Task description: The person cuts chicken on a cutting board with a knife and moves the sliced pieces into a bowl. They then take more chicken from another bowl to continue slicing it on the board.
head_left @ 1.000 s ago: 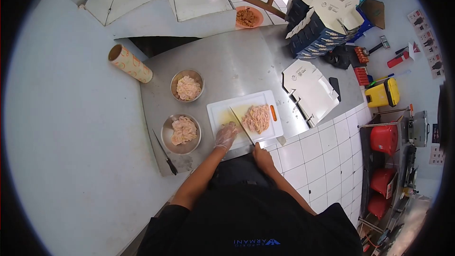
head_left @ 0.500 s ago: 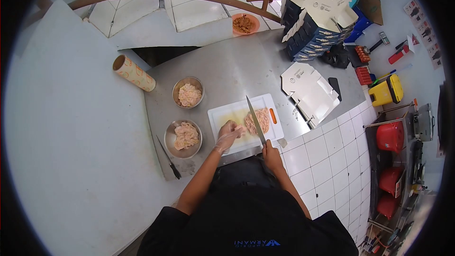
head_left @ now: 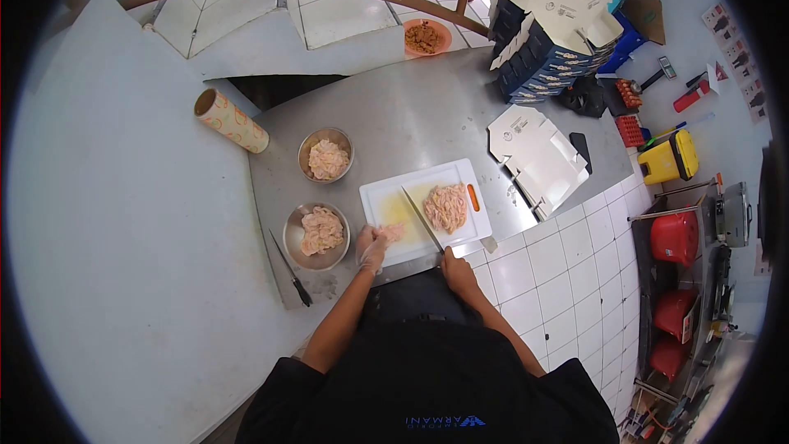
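A white cutting board (head_left: 382, 199) lies on the steel table. Chopped pale meat (head_left: 446, 208) is heaped on its right half, beside the orange handle slot. My right hand (head_left: 459, 270) grips a long knife (head_left: 423, 218), its blade slanting over the board just left of the heap. At the board's left edge my gloved left hand (head_left: 372, 248) has its fingers closed on a small piece of meat (head_left: 393, 233). To the left stand two steel bowls of raw meat, a lower one (head_left: 290, 240) and an upper one (head_left: 303, 152).
A second knife (head_left: 301, 289) lies left of the lower bowl. A patterned roll (head_left: 234, 122) rests at the table's left edge. Stacked boxes (head_left: 534, 57), a flattened box (head_left: 538, 156) and a black phone (head_left: 580, 152) are at the right.
My left hand has moved left and down to the board's edge. The knife in my right hand has shifted left, off the chopped heap.
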Demonstrator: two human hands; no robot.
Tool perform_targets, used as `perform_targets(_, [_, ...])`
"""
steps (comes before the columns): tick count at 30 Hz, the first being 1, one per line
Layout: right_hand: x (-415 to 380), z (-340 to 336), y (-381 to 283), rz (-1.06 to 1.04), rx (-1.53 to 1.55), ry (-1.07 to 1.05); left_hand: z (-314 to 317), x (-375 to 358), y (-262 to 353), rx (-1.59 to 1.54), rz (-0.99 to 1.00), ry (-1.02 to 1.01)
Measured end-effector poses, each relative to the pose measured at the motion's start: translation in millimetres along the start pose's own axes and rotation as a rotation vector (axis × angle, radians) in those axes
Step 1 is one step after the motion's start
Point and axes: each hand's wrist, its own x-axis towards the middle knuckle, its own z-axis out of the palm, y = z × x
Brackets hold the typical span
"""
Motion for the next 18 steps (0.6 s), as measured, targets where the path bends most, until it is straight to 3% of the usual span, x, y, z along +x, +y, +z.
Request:
perform_targets(4, [1,1,-3,0.0,0.016,-0.004,-3,-6,-6,0.067,0.133,0.072])
perform_targets(10, [-6,-22,-8,0.037,0.117,0.153,22,-13,53,-0.083,0.395,-0.186])
perform_targets(13, [-12,-50,-15,0.047,0.177,0.195,53,-4,54,-0.244,0.317,-0.314])
perform_targets(16, [-11,-50,-11,0.001,0.145,0.202,80,7,23,-0.292,0.157,-0.242])
perform_targets(18, [-5,-40,-9,-0.015,0.091,0.157,82,8,2,-0.102,0.189,-0.158])
